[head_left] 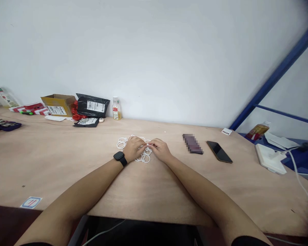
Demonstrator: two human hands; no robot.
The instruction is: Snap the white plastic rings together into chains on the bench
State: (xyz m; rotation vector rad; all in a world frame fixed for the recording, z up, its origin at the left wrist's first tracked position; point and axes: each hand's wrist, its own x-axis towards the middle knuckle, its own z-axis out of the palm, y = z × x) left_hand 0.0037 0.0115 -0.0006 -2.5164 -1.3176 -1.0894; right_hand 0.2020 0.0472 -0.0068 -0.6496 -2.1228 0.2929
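A tangled pile of thin white cable [145,156] lies on the wooden table [66,160], a little past its middle. My left hand [133,147], with a black smartwatch [120,158] on the wrist, rests on the pile with its fingers curled and pinched on a strand. My right hand [161,149] meets it from the right, fingertips pinched on the same white cable. The two hands touch at the fingertips above the pile. Part of the cable is hidden under both hands.
To the right lie a dark phone [219,151] and a blurred dark object [193,144]. At the back left stand a small bottle [116,109], a black parcel bag [92,106] and a cardboard box [58,104]. A white charger block [269,158] and a blue rack [277,75] are at the right.
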